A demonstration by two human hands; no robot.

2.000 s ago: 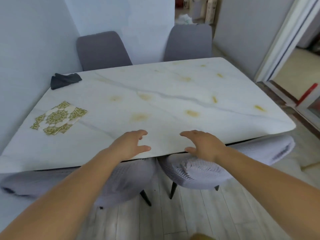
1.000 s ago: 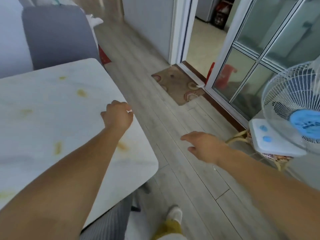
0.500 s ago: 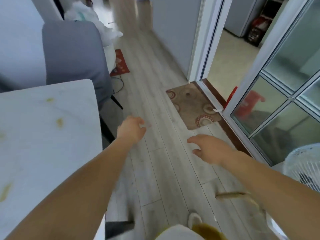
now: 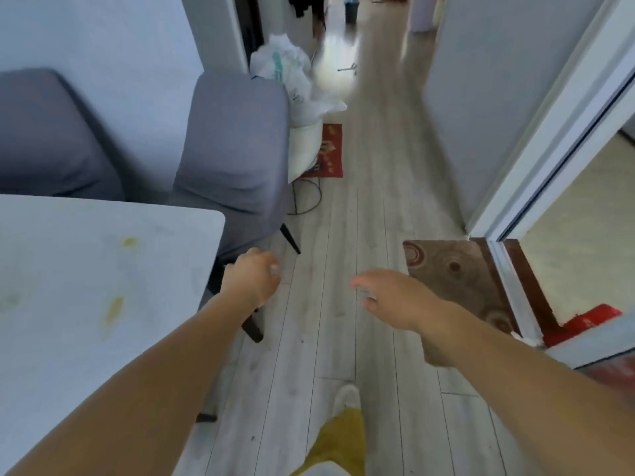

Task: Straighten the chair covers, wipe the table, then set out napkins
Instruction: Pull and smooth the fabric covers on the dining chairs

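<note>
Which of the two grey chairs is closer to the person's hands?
The grey chair at the table's corner, beside the white bags. The left hand hovers near its seat; the other chair stands farther left against the wall.

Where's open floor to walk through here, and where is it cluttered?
The floor is bare down the middle, between the near chair on the left and the wall and brown mat on the right. It is crowded behind that chair: white bags, a red mat and a cable.
</note>
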